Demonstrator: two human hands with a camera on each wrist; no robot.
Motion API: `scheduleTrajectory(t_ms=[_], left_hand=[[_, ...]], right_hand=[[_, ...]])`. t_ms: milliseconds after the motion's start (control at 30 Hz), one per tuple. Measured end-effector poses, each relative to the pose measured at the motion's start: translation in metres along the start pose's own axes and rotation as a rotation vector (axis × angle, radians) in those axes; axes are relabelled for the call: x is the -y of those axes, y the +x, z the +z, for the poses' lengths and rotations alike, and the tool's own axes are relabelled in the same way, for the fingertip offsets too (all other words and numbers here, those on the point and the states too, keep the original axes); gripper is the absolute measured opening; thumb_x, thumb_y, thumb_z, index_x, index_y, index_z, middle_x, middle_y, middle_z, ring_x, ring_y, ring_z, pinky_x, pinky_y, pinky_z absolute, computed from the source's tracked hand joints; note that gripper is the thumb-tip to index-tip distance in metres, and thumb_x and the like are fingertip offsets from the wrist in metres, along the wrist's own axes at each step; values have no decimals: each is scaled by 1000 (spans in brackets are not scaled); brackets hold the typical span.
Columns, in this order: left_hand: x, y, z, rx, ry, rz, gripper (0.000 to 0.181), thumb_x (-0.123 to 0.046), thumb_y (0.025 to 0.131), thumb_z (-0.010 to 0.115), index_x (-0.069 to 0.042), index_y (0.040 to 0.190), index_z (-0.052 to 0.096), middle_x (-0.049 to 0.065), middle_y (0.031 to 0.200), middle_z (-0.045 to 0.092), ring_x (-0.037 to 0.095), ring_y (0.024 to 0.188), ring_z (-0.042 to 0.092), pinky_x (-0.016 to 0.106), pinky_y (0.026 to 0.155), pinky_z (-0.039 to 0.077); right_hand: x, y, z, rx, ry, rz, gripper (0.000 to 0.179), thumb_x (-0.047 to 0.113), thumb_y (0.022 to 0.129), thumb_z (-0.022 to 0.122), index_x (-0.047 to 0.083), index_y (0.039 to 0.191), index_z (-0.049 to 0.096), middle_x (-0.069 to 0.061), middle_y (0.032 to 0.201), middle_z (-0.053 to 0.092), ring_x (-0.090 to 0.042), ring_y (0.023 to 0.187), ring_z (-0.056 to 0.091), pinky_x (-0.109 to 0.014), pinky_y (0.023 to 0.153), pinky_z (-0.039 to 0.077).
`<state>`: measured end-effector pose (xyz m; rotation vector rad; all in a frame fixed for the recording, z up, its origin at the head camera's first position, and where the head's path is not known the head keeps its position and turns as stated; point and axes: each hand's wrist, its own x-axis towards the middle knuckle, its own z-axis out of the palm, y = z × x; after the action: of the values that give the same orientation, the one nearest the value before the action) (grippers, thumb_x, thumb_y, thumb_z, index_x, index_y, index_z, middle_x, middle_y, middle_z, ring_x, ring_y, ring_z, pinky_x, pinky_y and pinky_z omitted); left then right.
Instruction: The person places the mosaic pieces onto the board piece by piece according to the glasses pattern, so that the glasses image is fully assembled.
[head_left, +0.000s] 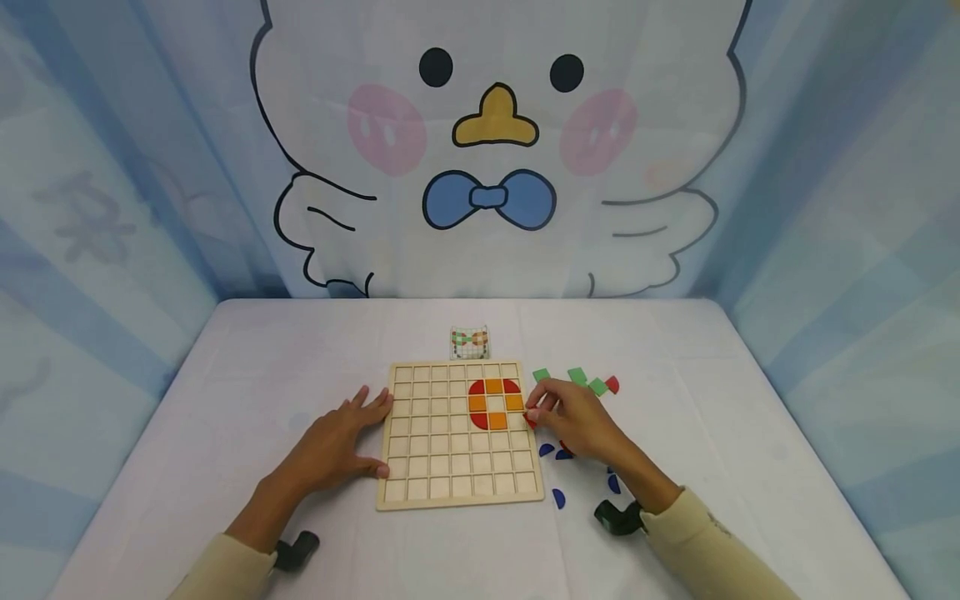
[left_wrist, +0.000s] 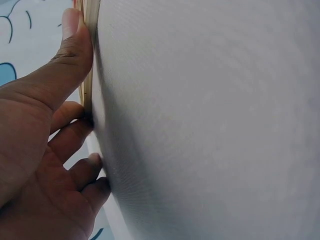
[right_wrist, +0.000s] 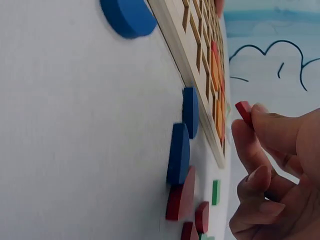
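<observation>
A wooden grid board lies flat on the table, with red quarter-round pieces and orange squares forming a ring in its upper right cells. My left hand rests on the board's left edge, thumb and fingertips spread along it; the left wrist view shows the thumb against the rim. Between thumb and forefinger, my right hand pinches a red quarter-round piece just above the board's right edge. In the right wrist view the piece is partly hidden by the fingertips.
Blue half-round pieces lie scattered right of the board. Beyond the right hand are green pieces and a red piece. A small printed pattern card sits behind the board. The table meets a printed curtain.
</observation>
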<state>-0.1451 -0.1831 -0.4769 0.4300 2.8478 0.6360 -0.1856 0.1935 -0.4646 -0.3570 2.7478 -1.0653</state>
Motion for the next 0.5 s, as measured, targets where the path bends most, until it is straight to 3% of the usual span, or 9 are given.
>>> scheduleTrajectory(t_ms=[133, 367, 500], left_hand=[[0, 0, 0, -9, 6, 7, 114, -44, 71, 96, -13, 165, 39, 12, 171, 37, 52, 156, 33, 72, 120, 36], [0, 0, 0, -6, 15, 2, 114, -44, 70, 96, -13, 165, 39, 12, 171, 38, 52, 157, 33, 72, 121, 36], [0, 0, 0, -2, 7, -6, 115, -44, 70, 96, -13, 165, 39, 11, 171, 37, 53, 156, 33, 72, 121, 35]], right_hand=[[4, 2, 6, -41, -5, 23, 9, 23, 96, 81, 24, 97, 72, 4, 83, 67, -18, 71, 54, -26, 57, 43], [11, 5, 18, -99, -41, 69, 13, 22, 92, 85, 23, 92, 72, 5, 82, 67, -16, 82, 58, -30, 65, 44], [14, 7, 23, -110, -73, 80, 14, 24, 91, 86, 22, 90, 73, 5, 78, 65, -15, 77, 57, -28, 61, 42]])
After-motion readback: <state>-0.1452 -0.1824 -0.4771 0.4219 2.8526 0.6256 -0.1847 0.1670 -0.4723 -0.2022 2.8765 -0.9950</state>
